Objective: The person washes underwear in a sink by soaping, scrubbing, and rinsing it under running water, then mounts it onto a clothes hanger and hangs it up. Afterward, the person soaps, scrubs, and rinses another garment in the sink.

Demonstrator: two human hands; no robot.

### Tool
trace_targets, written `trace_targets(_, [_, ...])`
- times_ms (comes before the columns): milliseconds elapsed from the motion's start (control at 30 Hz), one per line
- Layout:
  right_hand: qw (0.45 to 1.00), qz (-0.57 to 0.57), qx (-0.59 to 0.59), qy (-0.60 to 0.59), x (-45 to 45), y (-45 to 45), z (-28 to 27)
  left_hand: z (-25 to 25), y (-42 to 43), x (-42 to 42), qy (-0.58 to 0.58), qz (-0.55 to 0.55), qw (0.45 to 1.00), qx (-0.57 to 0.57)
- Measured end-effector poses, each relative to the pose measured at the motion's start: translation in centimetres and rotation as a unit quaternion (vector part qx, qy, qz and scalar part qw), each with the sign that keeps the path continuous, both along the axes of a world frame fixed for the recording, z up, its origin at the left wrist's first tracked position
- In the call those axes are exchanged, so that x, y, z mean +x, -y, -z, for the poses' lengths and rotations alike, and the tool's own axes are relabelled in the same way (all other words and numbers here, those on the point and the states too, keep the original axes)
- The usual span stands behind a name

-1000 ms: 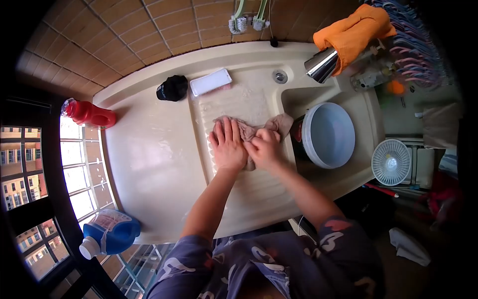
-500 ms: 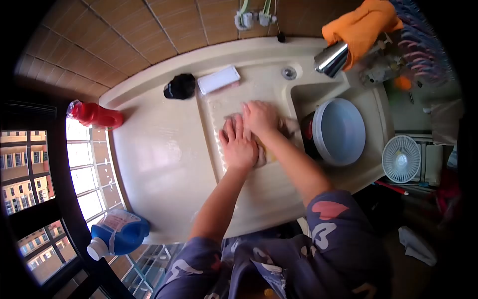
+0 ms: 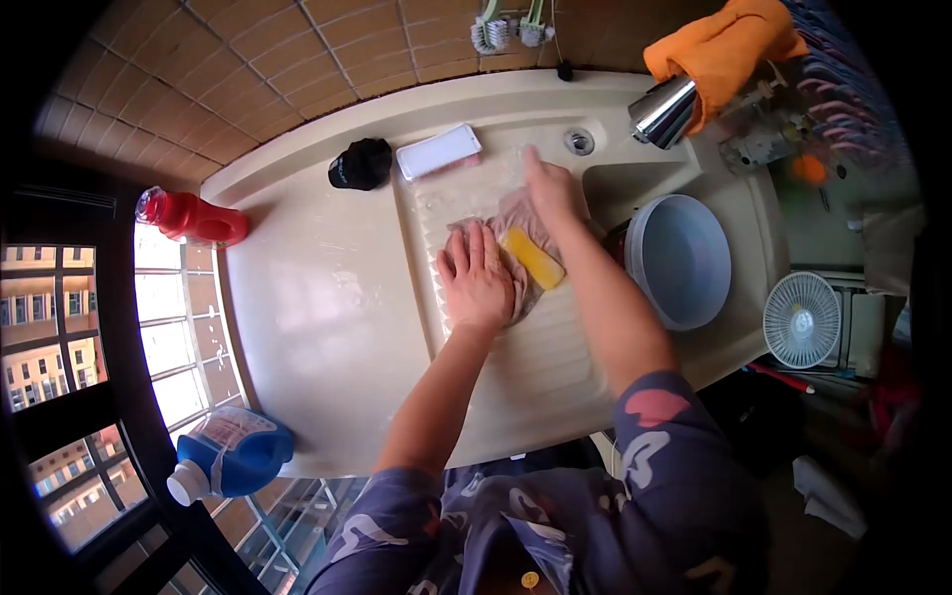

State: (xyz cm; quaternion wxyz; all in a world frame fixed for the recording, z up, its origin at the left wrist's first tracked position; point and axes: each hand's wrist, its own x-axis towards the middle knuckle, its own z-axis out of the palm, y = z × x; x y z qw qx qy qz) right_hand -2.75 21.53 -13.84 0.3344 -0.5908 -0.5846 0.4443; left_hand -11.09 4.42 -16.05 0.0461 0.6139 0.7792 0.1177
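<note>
On the ribbed washboard surface (image 3: 555,347) of the sink lies a wet greyish-pink cloth (image 3: 518,213). My left hand (image 3: 479,283) rests flat on its left part, fingers stretched out. My right hand (image 3: 552,190) is at the cloth's far right end, fingers curled over the fabric; the fingertips are partly hidden. Between my two hands, a yellow bar of soap (image 3: 534,259) lies on the cloth, and neither hand touches it.
A white bucket (image 3: 679,263) stands in the basin at right. Behind the washboard are a white rectangular object (image 3: 438,152) and a black item (image 3: 361,165). A red bottle (image 3: 198,217) and a blue jug (image 3: 233,451) sit along the left edge. An orange cloth (image 3: 724,55) drapes over the metal fixture.
My right hand has moved away from my left, up and to the right, drawing cloth along. The yellow soap, mostly covered before, now shows fully. My left hand stays nearly in place.
</note>
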Motion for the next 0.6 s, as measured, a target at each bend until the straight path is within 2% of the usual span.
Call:
trace_targets(67, [0.993, -0.049, -0.076, -0.069, 5.4, 2.5, 1.3, -0.3, 0.2, 0.1, 0.023, -0.007, 1.0, 0.008])
trace_targets(133, [0.995, -0.089, -0.039, -0.035, 6.7, 9.4, -0.5, -0.6, 0.2, 0.2, 0.032, -0.006, 0.999, 0.003])
trace_targets(167, [0.958, -0.135, 0.212, 0.14, 6.5, 11.5, 0.2, -0.8, 0.1, 0.1, 0.034, -0.007, 0.999, -0.004])
trace_targets(200, [0.829, -0.165, 0.444, 0.298, 5.5, 12.5, 1.2, -0.6, 0.0, 0.0, 0.033, -0.008, 0.999, -0.002])
trace_targets(233, [0.829, -0.163, 0.444, 0.297, 3.8, 11.3, 1.4, -0.2, 0.0, 0.0, 0.036, -0.005, 0.999, -0.002])
trace_targets(300, [0.872, -0.133, 0.343, 0.323, 0.2, 7.2, 2.1, 0.1, -0.1, -0.1, 0.04, -0.001, 0.999, -0.007])
trace_targets(333, [0.875, -0.134, 0.333, 0.326, -0.9, 6.9, 2.5, -0.4, 0.0, -0.1, 0.029, 0.0, 0.999, -0.024])
trace_targets(400, [0.921, -0.053, 0.268, 0.276, -2.3, 6.2, 2.5, -0.5, 0.3, 0.2, 0.019, 0.003, 0.999, -0.037])
trace_targets(467, [0.951, -0.063, 0.256, 0.16, -0.3, 10.5, 2.9, -0.3, 0.1, -0.1, 0.016, 0.013, 0.999, -0.05])
trace_targets(500, [0.948, -0.121, 0.269, 0.117, 1.5, 12.3, 1.9, 0.0, 0.2, 0.0, 0.016, 0.017, 0.998, -0.06])
trace_targets(533, [0.917, -0.173, 0.34, 0.118, 2.6, 12.2, 1.9, -0.1, 0.0, 0.0, 0.019, 0.015, 0.998, -0.061])
trace_targets(600, [0.898, -0.19, 0.366, 0.154, 1.2, 10.0, 2.4, -0.1, 0.1, -0.3, 0.036, 0.022, 0.998, -0.053])
